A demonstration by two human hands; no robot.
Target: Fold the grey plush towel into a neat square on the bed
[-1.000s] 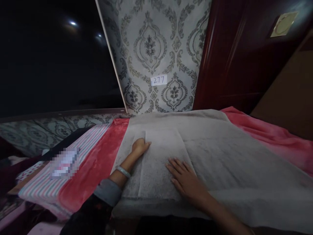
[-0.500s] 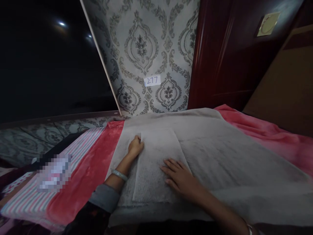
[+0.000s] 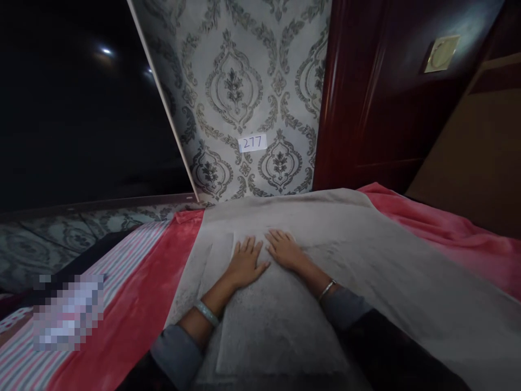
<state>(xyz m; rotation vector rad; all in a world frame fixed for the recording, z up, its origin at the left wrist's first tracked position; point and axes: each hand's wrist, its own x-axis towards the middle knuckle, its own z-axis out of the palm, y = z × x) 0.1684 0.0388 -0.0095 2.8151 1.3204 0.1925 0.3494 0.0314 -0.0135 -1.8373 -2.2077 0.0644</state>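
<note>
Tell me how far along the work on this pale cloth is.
Done: a folded panel appears laid along the middle of the pale cloth. In hand: the left hand and right hand press flat at its far end. Remaining: the wide part to the right lies unfolded over the red blanket.

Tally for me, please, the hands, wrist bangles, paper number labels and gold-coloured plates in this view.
Hands: 2 (left hand, right hand)
Wrist bangles: 2 (pale green bangle, silver bangle)
Paper number labels: 1 ("277" label)
Gold-coloured plates: 1 (square plate)
Total: 6
</note>
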